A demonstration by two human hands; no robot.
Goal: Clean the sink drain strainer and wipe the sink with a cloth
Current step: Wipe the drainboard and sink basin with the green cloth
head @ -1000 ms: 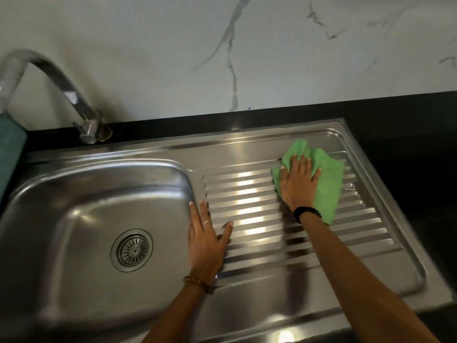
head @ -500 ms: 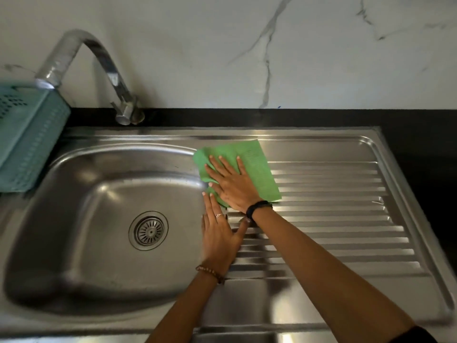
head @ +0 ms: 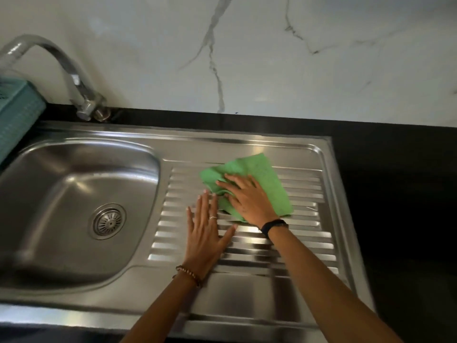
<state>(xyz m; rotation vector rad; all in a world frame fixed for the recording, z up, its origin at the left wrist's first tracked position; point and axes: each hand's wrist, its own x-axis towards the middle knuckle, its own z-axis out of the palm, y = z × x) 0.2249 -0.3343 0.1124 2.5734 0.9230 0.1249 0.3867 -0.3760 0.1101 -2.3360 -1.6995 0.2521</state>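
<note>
A green cloth [head: 264,177] lies bunched on the ribbed drainboard [head: 304,233] of the steel sink. My right hand [head: 247,199] presses flat on the cloth's near left part, fingers spread and pointing left. Just left of it, my left hand [head: 206,233] rests flat on the ribs, fingers apart, holding nothing; its fingertips almost touch the cloth. The round drain strainer [head: 108,221] sits in the bottom of the basin [head: 61,194], left of both hands, with nothing on it.
A curved chrome tap [head: 74,80] rises at the back left of the sink. A teal plastic basket [head: 14,112] stands at the far left edge. Black countertop [head: 395,194] runs to the right and behind, below a white marbled wall.
The cloth and my right hand have slid right, from the basin's edge onto the middle of the drainboard. My left hand stays flat on the ribs. The camera view shifted.
</note>
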